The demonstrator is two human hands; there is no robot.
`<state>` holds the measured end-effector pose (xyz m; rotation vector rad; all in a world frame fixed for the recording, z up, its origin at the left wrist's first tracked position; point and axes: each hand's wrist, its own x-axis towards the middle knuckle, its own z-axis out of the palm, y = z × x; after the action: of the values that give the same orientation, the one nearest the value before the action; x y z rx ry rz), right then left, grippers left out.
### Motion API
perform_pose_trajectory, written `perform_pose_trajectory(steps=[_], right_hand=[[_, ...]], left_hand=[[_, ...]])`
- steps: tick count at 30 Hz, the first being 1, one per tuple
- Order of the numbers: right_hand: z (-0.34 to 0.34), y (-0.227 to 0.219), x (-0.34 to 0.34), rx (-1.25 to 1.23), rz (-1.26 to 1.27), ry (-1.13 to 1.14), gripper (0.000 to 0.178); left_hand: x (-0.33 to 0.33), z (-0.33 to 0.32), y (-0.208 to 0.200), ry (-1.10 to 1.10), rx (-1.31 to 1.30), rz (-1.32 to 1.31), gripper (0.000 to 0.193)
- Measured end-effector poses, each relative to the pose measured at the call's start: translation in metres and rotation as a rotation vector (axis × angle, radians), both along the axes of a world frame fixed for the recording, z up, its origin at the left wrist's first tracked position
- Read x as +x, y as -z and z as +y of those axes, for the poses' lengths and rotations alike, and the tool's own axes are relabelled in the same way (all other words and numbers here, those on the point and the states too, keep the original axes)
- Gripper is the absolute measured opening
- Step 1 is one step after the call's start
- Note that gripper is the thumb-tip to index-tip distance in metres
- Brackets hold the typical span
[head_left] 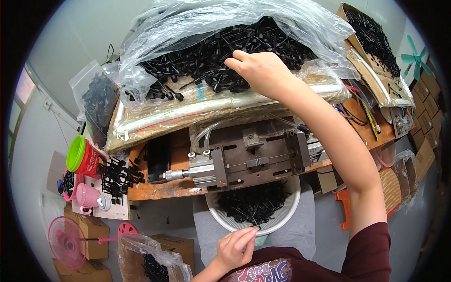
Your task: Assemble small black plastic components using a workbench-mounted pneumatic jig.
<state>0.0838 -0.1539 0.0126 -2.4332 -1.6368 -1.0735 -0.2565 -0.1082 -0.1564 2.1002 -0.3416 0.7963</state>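
Lying beneath the right hand (263, 70), grip unclear, black parts (199, 61) spread; left hand (235, 245) pinches one

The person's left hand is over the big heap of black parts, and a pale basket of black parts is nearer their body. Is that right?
Not quite: the head view shows the right hand over the big heap of black parts. The pale basket of black parts is indeed nearer their body.

Just below the left fingers (241, 236), the maroon shirt (324, 269), short-sleeved, carries a pink and blue print (264, 272); the legwear (206, 230) is grey.
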Motion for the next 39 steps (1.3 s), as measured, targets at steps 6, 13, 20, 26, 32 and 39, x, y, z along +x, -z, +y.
perform_pose_trajectory(steps=[6, 13, 20, 26, 32, 39], right_hand=[[-0.016, 0.011, 0.006, 0.085, 0.078, -0.070, 0.021], [-0.031, -0.009, 0.012, 0.253, 0.353, -0.070, 0.021], [-0.043, -0.030, 0.030, 0.540, 0.827, 0.012, 0.037], [-0.063, -0.044, 0.048, 0.695, 1.034, -0.020, 0.029], [-0.086, -0.063, 0.038, 1.064, 1.338, -0.183, 0.006], [-0.103, -0.030, -0.031, 1.085, 1.459, -0.500, 0.025]], left_hand=[[0.002, 0.004, 0.005, 0.013, -0.013, 0.030, 0.048], [0.016, -0.006, 0.001, 0.068, -0.051, 0.006, 0.046], [0.017, -0.010, 0.006, 0.094, -0.058, 0.016, 0.047], [0.015, -0.008, 0.007, 0.099, -0.043, 0.036, 0.049], [0.017, -0.004, 0.005, 0.096, -0.035, 0.038, 0.045], [0.043, 0.006, -0.047, -0.021, -0.129, 0.042, 0.026]])
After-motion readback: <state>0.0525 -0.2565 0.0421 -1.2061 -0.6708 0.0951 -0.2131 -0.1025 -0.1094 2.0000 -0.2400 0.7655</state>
